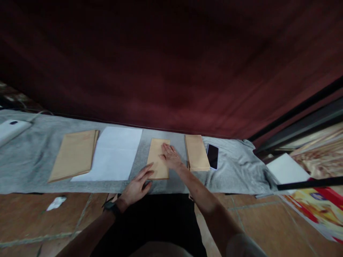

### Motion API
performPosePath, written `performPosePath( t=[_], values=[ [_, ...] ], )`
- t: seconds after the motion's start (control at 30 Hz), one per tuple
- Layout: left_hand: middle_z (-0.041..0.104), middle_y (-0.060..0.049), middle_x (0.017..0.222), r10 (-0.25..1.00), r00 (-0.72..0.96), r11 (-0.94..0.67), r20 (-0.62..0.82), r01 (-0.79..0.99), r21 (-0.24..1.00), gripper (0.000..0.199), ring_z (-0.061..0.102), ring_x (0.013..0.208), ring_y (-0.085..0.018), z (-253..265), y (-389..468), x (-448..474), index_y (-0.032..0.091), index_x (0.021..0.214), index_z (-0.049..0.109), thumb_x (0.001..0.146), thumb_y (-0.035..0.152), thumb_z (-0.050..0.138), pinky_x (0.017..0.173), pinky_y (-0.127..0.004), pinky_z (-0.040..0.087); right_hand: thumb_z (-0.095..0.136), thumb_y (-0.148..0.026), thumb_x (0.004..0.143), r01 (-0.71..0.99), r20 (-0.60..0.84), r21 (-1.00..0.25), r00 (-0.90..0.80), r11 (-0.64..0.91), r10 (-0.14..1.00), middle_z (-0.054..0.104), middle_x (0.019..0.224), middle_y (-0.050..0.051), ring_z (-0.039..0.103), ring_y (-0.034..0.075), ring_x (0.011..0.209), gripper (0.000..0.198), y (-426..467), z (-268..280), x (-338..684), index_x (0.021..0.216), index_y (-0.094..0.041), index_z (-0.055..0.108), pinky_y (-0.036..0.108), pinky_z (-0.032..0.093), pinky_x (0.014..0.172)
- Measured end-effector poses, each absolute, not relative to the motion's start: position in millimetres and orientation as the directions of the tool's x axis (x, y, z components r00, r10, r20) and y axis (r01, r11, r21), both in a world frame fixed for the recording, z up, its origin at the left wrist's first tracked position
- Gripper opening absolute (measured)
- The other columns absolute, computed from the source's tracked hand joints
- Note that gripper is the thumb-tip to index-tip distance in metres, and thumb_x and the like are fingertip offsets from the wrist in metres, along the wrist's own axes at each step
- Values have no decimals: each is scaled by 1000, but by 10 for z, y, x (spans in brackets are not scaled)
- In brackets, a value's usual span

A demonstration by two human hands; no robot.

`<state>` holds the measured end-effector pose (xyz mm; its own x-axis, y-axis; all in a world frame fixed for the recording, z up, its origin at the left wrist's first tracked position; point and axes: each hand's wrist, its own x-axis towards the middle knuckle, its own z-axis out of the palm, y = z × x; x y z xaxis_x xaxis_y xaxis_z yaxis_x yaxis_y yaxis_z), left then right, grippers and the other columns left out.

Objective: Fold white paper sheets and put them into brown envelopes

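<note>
In the head view a narrow brown paper piece (pixel 158 167), folded or bag-like, lies flat in front of me on the grey cloth. My right hand (pixel 170 156) rests on its upper right part, fingers stretched out. At its lower left edge, my left hand (pixel 136 186) touches the paper with its fingertips, fingers apart. A stack of similar narrow brown papers (pixel 197 152) lies just to the right. To the left are a white sheet (pixel 115 153) and a stack of wider brown papers (pixel 75 155) overlapping its left side.
Grey cloth (pixel 230 167) covers the long, narrow surface. A phone (pixel 212 156) lies right of the narrow stack, and a white device (pixel 12 130) with a cable sits at the far left. Behind hangs a dark red curtain (pixel 166 71). A printed box (pixel 318 207) stands at the right.
</note>
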<state>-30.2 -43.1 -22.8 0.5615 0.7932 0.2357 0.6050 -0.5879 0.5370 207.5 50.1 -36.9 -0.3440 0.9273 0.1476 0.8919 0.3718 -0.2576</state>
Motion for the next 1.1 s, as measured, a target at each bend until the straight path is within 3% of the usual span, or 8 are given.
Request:
performPosePath(
  t=[0.2, 0.63, 0.8, 1.1],
  values=[
    [56, -12, 146, 783, 553, -618, 284, 638, 460, 46, 49, 140, -25, -324, -386, -275, 19, 139, 53, 97, 38, 51, 117, -47, 42, 43, -42, 104, 844, 146, -250, -452, 475, 880, 28, 164, 12, 27, 23, 152, 62, 196, -380, 2052, 156, -12, 31, 43, 23, 127],
    [58, -11, 145, 777, 544, -630, 317, 675, 385, 48, 52, 137, -26, -340, -397, -249, 19, 138, 55, 96, 41, 53, 113, -46, 47, 36, -38, 107, 701, 115, -325, -637, 634, 763, 31, 163, 5, 30, 17, 151, 52, -318, -320, 2126, 157, -21, 32, 39, 28, 126],
    [60, -8, 144, 785, 530, -620, 322, 684, 385, 43, 55, 134, -26, -329, -388, -243, 23, 136, 59, 97, 40, 51, 113, -46, 47, 39, -35, 106, 842, 145, -317, -412, 437, 900, 37, 160, 5, 34, 20, 149, 52, 190, -292, 2311, 156, -21, 35, 43, 31, 125],
    [62, -7, 142, 787, 527, -617, 322, 689, 380, 39, 56, 133, -25, -301, -387, -227, 25, 132, 62, 98, 39, 50, 112, -45, 49, 41, -35, 104, 892, 248, -271, -298, 361, 922, 34, 161, 11, 33, 22, 150, 59, 646, -342, 2270, 158, -15, 28, 48, 24, 126]
  ],
)
